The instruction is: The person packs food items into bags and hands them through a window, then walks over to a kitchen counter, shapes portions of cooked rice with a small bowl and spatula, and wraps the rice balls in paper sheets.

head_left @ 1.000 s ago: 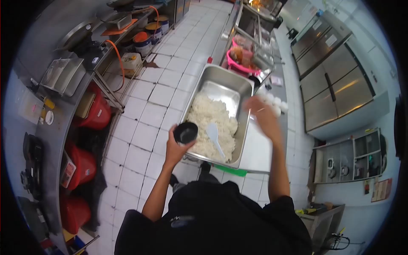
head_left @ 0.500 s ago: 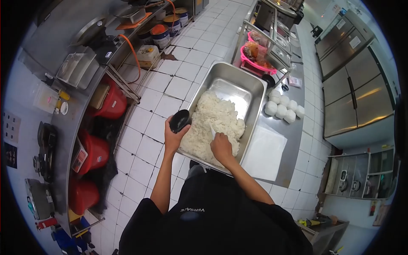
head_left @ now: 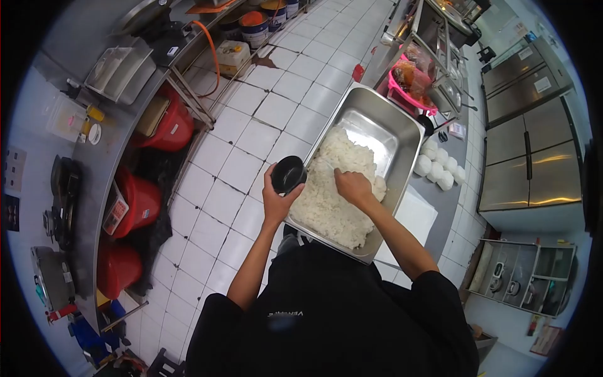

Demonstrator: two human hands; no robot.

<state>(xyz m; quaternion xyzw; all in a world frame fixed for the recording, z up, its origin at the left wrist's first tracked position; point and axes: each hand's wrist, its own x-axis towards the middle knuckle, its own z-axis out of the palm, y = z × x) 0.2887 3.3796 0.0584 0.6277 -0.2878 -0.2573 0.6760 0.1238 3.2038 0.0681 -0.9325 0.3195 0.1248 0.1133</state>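
My left hand [head_left: 276, 204] is wrapped round a small black bowl [head_left: 289, 174], its mouth facing up towards me, at the left rim of a deep steel pan [head_left: 411, 151]. No food is visible inside the bowl. White cooked rice [head_left: 336, 210] is heaped over the near and middle part of the pan, leaving bare metal at the far end. Closed over the rice, my right hand [head_left: 353, 187] grips a white rice paddle [head_left: 328, 164], whose blade is partly hidden against the rice.
Several white balls [head_left: 434, 164] sit on the steel counter right of the pan, near white paper sheets [head_left: 418, 217]. A pink basket [head_left: 402, 88] of bagged food stands beyond. Red buckets [head_left: 135, 201] are under the left counter, across the tiled floor [head_left: 232, 163].
My right hand and the paddle have moved farther from my body across the rice. The bowl stays by the left rim, its mouth turned more into view. The camera view has shifted.
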